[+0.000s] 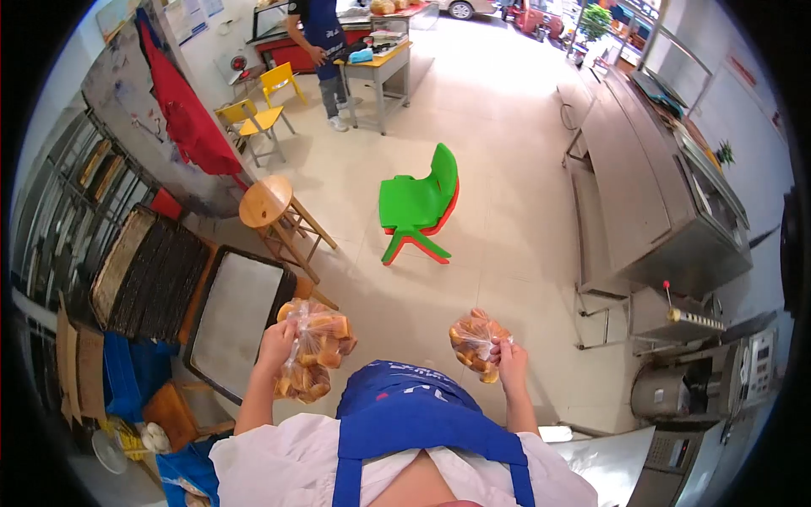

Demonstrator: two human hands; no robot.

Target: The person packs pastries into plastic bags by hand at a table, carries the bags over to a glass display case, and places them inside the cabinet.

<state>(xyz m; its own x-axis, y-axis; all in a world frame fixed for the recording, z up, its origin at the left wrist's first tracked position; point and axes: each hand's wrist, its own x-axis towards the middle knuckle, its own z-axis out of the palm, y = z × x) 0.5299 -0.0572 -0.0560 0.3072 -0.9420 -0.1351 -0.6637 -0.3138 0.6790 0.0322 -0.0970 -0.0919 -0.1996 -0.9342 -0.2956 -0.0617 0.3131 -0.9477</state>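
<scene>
My left hand (277, 345) is closed on the gathered tops of clear plastic bags of bread. An upper bag of bread (328, 328) and a lower bag of bread (302, 380) hang from it, both with golden-brown pieces inside; I cannot tell exactly how many bags there are. My right hand (510, 362) pinches the gathered neck of another clear bag of bread (475, 340), smaller in view. Both hands are held out in front of my blue apron (405, 397), one at each side.
A green chair (414, 201) stacked on a red one stands ahead. At the left are a wooden stool (267, 201), a large baking tray (232, 317) and stacked dark trays (148, 275). A steel counter (629, 160) runs along the right. A person (325, 42) stands by a desk (380, 68).
</scene>
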